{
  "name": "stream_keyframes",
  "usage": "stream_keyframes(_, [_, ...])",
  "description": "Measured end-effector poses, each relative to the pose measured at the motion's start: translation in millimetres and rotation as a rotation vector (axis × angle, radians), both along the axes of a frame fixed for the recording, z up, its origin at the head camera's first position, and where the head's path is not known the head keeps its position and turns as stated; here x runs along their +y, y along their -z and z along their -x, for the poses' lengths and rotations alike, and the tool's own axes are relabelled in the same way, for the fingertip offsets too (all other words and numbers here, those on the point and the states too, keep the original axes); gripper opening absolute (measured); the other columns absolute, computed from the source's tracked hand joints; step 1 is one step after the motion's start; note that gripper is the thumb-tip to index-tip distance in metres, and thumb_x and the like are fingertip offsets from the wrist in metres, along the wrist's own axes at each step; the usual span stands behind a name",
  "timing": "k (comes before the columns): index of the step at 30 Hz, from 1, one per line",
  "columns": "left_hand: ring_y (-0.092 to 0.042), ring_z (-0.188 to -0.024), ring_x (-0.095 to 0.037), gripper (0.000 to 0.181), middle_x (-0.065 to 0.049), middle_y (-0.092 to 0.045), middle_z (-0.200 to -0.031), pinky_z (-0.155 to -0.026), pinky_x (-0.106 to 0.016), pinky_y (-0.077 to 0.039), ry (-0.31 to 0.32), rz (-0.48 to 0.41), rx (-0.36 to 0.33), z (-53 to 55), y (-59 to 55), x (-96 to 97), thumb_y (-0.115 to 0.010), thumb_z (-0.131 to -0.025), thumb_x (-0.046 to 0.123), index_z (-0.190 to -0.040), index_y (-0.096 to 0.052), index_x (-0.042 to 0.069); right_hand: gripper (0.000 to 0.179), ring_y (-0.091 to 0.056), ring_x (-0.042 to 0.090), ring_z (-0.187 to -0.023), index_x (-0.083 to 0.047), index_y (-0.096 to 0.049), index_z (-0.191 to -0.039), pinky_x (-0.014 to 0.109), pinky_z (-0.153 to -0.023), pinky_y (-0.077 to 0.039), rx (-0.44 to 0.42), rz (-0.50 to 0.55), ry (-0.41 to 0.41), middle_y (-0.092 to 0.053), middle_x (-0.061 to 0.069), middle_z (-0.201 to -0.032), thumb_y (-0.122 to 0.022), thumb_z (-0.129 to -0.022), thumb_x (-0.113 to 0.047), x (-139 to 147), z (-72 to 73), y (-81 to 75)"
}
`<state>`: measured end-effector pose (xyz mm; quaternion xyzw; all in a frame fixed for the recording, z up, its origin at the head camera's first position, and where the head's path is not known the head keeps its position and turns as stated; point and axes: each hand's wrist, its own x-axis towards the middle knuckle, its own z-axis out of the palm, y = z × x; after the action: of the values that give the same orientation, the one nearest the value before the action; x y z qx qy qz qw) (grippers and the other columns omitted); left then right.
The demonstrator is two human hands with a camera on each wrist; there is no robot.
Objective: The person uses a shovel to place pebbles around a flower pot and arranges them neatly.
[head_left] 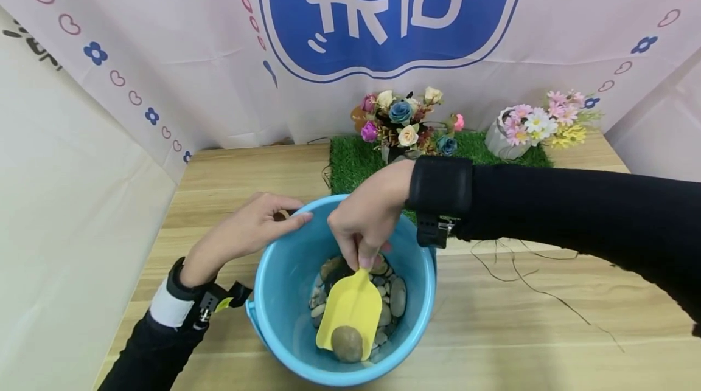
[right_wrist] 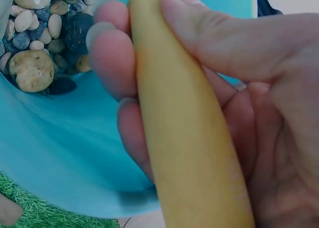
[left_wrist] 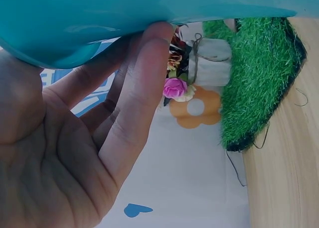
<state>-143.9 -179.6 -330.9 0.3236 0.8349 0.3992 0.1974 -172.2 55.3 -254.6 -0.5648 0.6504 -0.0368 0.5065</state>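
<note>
My right hand point(head_left: 372, 208) reaches down inside a light-blue bucket point(head_left: 292, 294) and grips the handle of a yellow toy shovel point(head_left: 356, 303). In the right wrist view its thumb and fingers close round the thick handle point(right_wrist: 184, 118). A rounded brown stone point(head_left: 347, 343) rests on the shovel blade near its front edge. Beneath it, pebbles and bigger stones point(head_left: 398, 297) cover the bucket's bottom. At the far left of the rim, my left hand point(head_left: 246, 221) holds the bucket, thumb at the rim and fingers against the outside wall.
Behind the bucket lies a green artificial grass mat point(head_left: 356, 163) on the wooden table point(head_left: 520, 318). On it stand a pot of mixed artificial flowers point(head_left: 402, 114) and a white pot of pink and yellow flowers point(head_left: 506, 138). Thin dark strands point(head_left: 553, 297) lie at right. A printed cloth point(head_left: 208, 87) hangs behind.
</note>
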Motion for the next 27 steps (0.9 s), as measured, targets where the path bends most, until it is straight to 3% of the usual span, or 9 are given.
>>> stream_keyframes(14, [-0.065,-0.065,-0.017,0.023,0.003,-0.066,-0.079,-0.062,-0.035,-0.058,-0.009,0.001,0.008,-0.7,1.2,0.0,-0.054,-0.107,0.022,-0.095,-0.071,0.013,0.02,-0.069,0.016,-0.076,-0.009,-0.079,-0.11,0.03,-0.076,-0.057,-0.035,-0.022,0.035,-0.074,0.001,-0.088,-0.06,-0.104,-0.009,10.3,2.3,-8.3])
stream_keyframes(23, [-0.067,-0.07,-0.017,0.022,0.003,-0.07,-0.085,-0.064,-0.036,-0.059,-0.016,0.008,0.001,-1.3,-0.2,0.3,-0.054,-0.107,0.022,-0.1,-0.073,0.012,0.021,-0.07,0.018,-0.079,-0.008,-0.076,-0.118,0.03,-0.075,-0.057,-0.079,-0.014,0.128,-0.074,-0.001,-0.092,-0.06,-0.104,-0.009,29.2,7.4,-14.6])
stream_keyframes(27, [-0.068,-0.072,-0.017,0.023,0.003,-0.072,-0.088,-0.065,-0.036,-0.059,-0.012,0.008,0.0,-1.5,-0.6,0.2,-0.054,-0.107,0.023,-0.102,-0.074,0.012,0.02,-0.07,0.018,-0.079,-0.008,-0.076,-0.114,0.031,-0.074,-0.058,-0.111,0.014,0.151,-0.074,-0.002,-0.091,-0.059,-0.104,-0.01,40.0,10.5,-14.1])
